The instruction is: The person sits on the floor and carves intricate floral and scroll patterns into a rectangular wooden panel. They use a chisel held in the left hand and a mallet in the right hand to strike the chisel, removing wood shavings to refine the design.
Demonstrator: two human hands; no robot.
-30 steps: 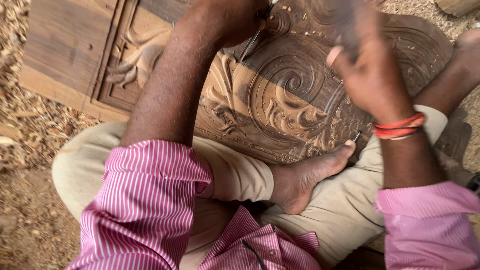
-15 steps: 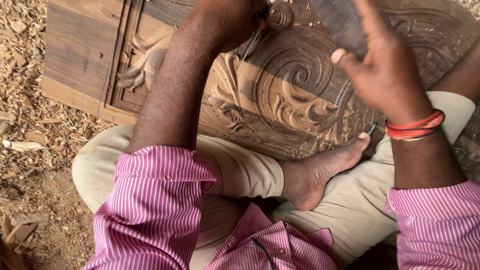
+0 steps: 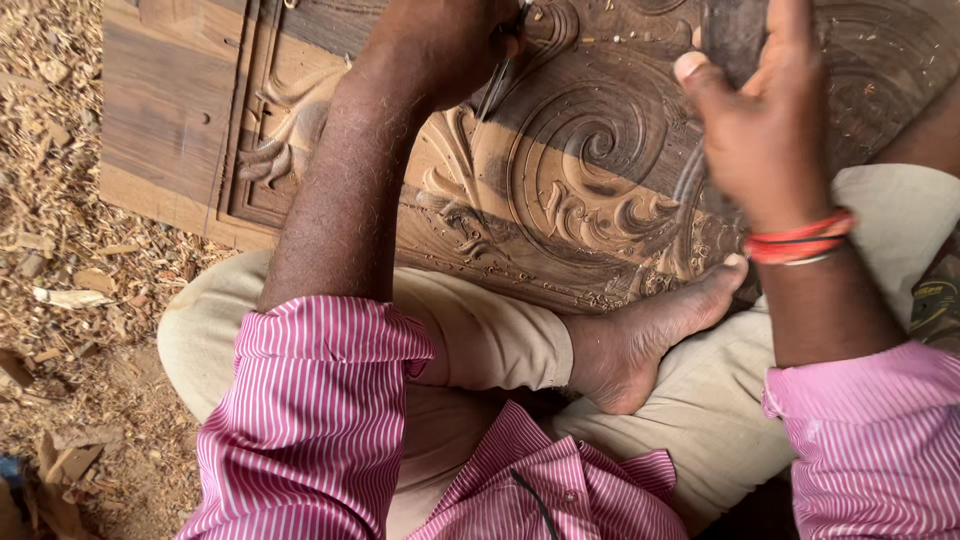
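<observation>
Currently left hand (image 3: pixel 450 50) fisted around thin metal chisel (image 3: pixel 497 88), over the brown carved wooden panel (image 3: pixel 600 170) resting on the lap. Chisel's long axis runs steeply, visible lower end pointing down-left at scrollwork. Right hand (image 3: pixel 765 130) fingers wrapped around dark blurred mallet (image 3: pixel 730 40), raised above panel's right side.

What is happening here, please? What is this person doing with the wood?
A person sits cross-legged on the ground with a carved wooden panel against their legs. The left hand holds a thin metal chisel with its tip on the scroll carving. The right hand grips a dark, blurred mallet above the panel. Wood chips cover the ground on the left.
</observation>
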